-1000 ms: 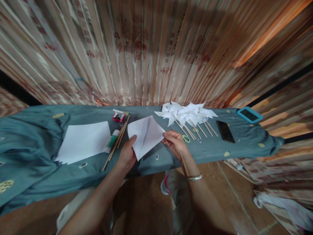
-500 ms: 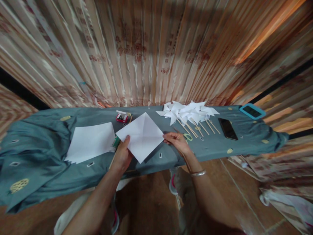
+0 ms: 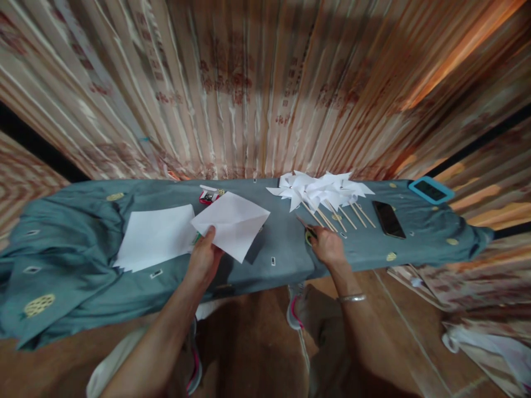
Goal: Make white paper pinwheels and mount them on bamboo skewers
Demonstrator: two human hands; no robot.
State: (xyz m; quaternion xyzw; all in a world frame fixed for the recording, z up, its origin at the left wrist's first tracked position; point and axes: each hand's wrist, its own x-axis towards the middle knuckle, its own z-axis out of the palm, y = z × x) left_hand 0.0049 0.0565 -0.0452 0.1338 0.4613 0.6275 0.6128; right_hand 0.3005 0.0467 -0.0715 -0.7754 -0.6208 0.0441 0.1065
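Observation:
My left hand (image 3: 204,255) pinches a creased square sheet of white paper (image 3: 233,222) at its near left edge, thumb on top, holding it tilted above the cloth. With fingers closed around them, my right hand (image 3: 327,245) grips a pair of scissors (image 3: 308,235) with yellow-green handles, blades pointing away to the left. The scissors are low over the cloth, partly hidden by my fingers. Left of my left hand lies a stack of white paper (image 3: 155,237). A small green item (image 3: 196,239) shows partly beneath the held sheet.
Several white paper pinwheels (image 3: 323,189) on sticks lie at the back right. Beyond them are a black phone (image 3: 389,219) and a blue-framed device (image 3: 431,190). A small red box (image 3: 208,196) sits behind the held sheet. Blue-green cloth (image 3: 271,243) covers the narrow table before a curtain (image 3: 257,83).
My right hand has let go of the paper's right corner, moved right and taken hold of the scissors. The sheet, now in my left hand alone, has shifted slightly left and tilted.

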